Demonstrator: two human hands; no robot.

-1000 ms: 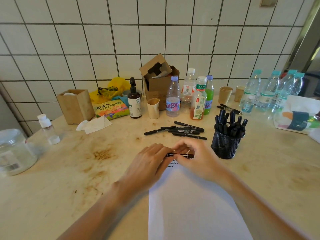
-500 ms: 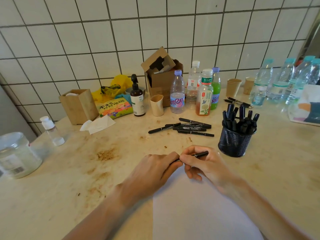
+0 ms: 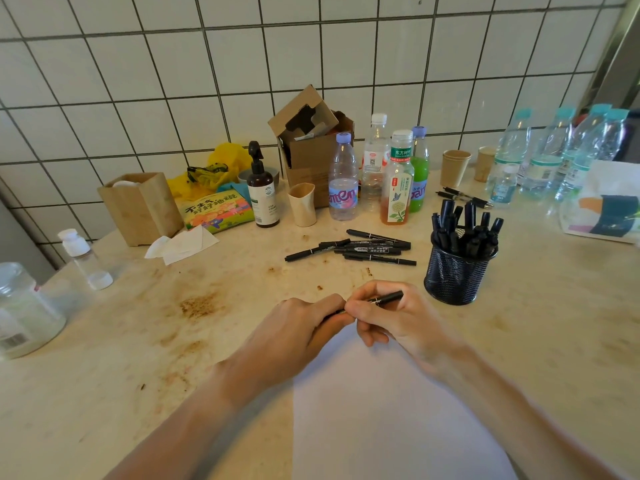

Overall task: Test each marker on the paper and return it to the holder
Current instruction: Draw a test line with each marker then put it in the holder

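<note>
Head view: both hands meet over top edge of white paper (image 3: 391, 410) on stained counter (image 3: 173, 341). Right hand (image 3: 398, 320) pinches black marker (image 3: 386, 298) w/ curled fingers, marker's far end pointing up-right toward holder. Left hand (image 3: 298, 334) curled round marker's near end, touching right fingertips. Black mesh holder (image 3: 455, 275) just right of hands, full of upright markers. Loose pile of black markers (image 3: 363, 249) lies behind hands, left of holder. Bottles (image 3: 396, 181), cardboard box (image 3: 311, 143), paper cups (image 3: 455, 168) along tiled wall.
</note>
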